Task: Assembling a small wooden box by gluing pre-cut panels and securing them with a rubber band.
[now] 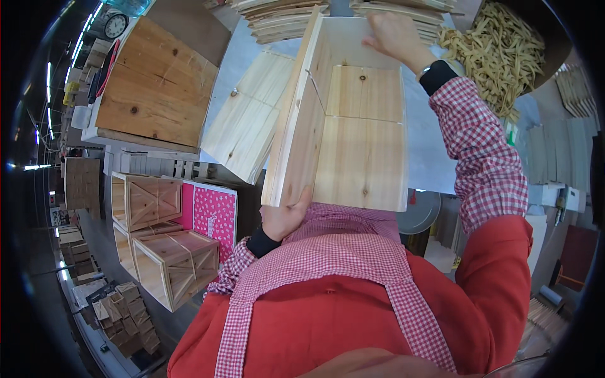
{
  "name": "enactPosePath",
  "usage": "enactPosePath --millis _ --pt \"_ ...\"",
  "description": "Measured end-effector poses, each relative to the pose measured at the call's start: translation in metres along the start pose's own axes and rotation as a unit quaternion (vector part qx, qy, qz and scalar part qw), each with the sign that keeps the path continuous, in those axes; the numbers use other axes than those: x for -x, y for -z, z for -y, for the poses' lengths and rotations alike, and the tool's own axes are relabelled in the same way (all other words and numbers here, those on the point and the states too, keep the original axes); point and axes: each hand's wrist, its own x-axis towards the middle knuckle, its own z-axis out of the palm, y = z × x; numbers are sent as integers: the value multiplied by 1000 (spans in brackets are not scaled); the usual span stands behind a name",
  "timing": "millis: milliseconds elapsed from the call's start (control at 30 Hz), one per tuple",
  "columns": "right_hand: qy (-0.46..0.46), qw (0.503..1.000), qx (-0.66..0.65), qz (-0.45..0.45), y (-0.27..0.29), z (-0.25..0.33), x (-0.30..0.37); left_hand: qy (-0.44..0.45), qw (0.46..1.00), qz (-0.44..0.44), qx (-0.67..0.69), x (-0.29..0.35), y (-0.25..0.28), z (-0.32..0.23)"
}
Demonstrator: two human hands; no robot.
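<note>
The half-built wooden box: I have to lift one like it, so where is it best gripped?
Probably at opposite ends: the wooden box is long and open-topped. The left hand grips the near wall's edge, the right hand the far rim.

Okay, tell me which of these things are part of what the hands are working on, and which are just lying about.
In hand:
- open wooden box, part built
- left hand gripping its near edge
- right hand on its far end

Lying about:
- loose wooden panel on the table
- stacked thin boards
- heap of pale wood strips
- finished crates on the floor
- clock
</note>
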Motion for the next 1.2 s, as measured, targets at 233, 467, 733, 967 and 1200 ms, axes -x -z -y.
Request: enactPosePath --millis 233,467,733,967,1200 --pt "-75 988 -35 129 4 9 -18 71 996 20 54 -8 7 2" --pt "-115 947 55 -296 114 10 194 184 960 115 176 47 40 -15" --pt "-560 764 297 122 201 -87 516 39 765 551 330 23 -60 -114" --pt "-587 771 220 112 200 -55 515 241 550 728 329 54 -247 -253" --pt "-456 876 145 66 205 -14 499 296 526 644 470 79 -286 -261"
